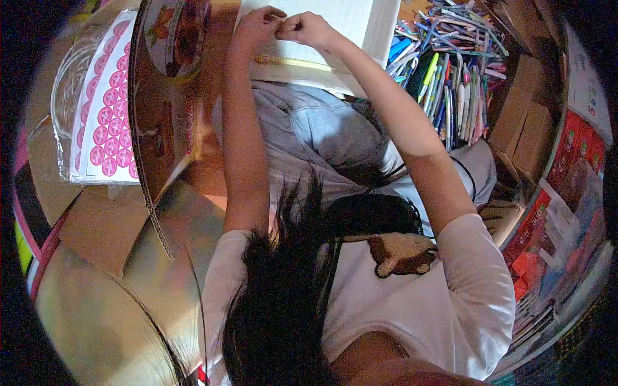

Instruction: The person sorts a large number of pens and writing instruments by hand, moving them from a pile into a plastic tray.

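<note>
My left hand (257, 27) and my right hand (308, 29) meet at the top of the head view. Their fingertips are pinched close together. Anything between them is too small or hidden to make out. Both hands are above a white flat surface (347, 32) that rests in front of my legs. A thin yellowish strip (302, 63) runs along its near part. To the right of it lies a large pile of pens (450, 83) in many colours, with a yellow-green pen (428, 74) among them.
A printed cardboard box (170, 128) stands open on the left, beside a sheet of round pink stickers (112, 116) in clear plastic. Cardboard flaps (528, 128) rise right of the pens. Red printed packaging (573, 148) is at the far right. Black hair hangs over my shirt.
</note>
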The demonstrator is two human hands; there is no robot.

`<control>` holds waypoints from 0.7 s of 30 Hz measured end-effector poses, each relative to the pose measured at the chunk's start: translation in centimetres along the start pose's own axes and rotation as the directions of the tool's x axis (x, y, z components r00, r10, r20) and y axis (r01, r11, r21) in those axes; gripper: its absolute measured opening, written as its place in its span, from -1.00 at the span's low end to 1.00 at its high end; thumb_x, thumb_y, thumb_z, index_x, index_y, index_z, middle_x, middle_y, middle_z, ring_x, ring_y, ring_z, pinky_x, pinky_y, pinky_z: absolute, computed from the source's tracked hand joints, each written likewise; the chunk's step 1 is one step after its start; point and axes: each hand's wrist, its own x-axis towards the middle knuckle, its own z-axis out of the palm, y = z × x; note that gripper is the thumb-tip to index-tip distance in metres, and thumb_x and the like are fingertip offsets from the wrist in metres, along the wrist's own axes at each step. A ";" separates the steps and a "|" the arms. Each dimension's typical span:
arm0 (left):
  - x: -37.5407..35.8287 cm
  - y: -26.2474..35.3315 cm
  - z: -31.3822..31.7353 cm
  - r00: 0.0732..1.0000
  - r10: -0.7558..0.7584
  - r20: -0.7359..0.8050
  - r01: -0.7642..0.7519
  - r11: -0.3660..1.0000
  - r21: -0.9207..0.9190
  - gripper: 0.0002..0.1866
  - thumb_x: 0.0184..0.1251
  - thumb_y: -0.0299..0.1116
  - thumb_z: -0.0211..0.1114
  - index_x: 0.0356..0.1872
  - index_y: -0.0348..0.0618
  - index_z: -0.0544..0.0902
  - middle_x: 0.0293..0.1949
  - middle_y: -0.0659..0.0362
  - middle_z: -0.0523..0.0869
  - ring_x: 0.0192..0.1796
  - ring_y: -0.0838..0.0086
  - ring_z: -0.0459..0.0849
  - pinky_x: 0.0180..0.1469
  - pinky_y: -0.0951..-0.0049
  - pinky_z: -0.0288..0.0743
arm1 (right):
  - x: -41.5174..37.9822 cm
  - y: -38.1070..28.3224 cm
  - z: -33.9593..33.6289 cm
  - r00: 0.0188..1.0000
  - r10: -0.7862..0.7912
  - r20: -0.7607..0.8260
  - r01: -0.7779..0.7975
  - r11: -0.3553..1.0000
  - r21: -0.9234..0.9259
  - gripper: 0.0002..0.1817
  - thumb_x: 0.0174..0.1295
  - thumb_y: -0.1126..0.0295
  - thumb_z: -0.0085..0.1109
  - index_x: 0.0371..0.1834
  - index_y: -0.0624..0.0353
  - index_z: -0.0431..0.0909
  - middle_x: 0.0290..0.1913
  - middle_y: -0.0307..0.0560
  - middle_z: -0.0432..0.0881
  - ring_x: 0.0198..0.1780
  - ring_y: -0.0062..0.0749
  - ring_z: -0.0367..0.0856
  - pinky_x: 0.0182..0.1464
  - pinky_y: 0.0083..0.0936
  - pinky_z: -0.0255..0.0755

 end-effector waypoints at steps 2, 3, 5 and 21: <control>-0.2 -0.2 0.6 0.999 0.001 0.040 -0.002 0.999 0.037 -0.73 0.11 -0.26 0.24 -0.22 -0.19 0.64 -0.28 0.02 0.69 -0.19 0.31 0.66 -0.05 0.34 0.47 | -1.1 -0.5 -1.3 0.997 0.073 0.016 -0.073 0.997 0.008 -0.78 0.08 0.28 0.22 -0.27 0.14 0.64 -0.44 -0.10 0.64 -0.42 -0.53 0.53 -0.28 -0.53 0.44; -0.2 -0.2 0.8 0.998 -0.031 0.055 0.030 0.999 0.026 -0.72 0.10 -0.24 0.25 -0.21 -0.18 0.64 -0.27 0.02 0.68 -0.19 0.31 0.66 -0.05 0.33 0.47 | -1.8 -0.6 -2.1 0.999 0.022 -0.040 -0.022 1.000 0.004 -0.77 0.08 0.22 0.18 -0.26 0.05 0.64 -0.42 -0.07 0.64 -0.40 -0.38 0.55 -0.25 -0.45 0.45; -0.4 -0.4 1.1 0.991 -0.081 0.109 0.081 0.997 0.012 -0.71 0.08 -0.23 0.29 -0.20 -0.14 0.65 -0.27 0.02 0.68 -0.19 0.29 0.66 -0.04 0.32 0.47 | -3.7 -0.9 -4.1 0.986 -0.081 -0.148 0.080 0.997 -0.010 -0.75 0.08 0.10 0.11 -0.24 -0.13 0.65 -0.39 -0.02 0.64 -0.35 -0.09 0.59 -0.20 -0.31 0.47; 0.2 -0.7 2.6 0.984 -0.121 0.131 0.075 0.947 0.313 -0.85 -0.22 -0.46 0.35 -0.49 -0.15 0.67 -0.48 0.07 0.68 -0.37 0.28 0.66 -0.25 0.32 0.50 | -11.9 -0.8 -5.5 1.000 0.010 0.012 0.000 0.764 -0.645 -0.79 0.06 0.27 0.06 -0.42 0.19 0.56 -0.43 0.09 0.62 -0.35 -0.03 0.63 -0.34 -0.18 0.51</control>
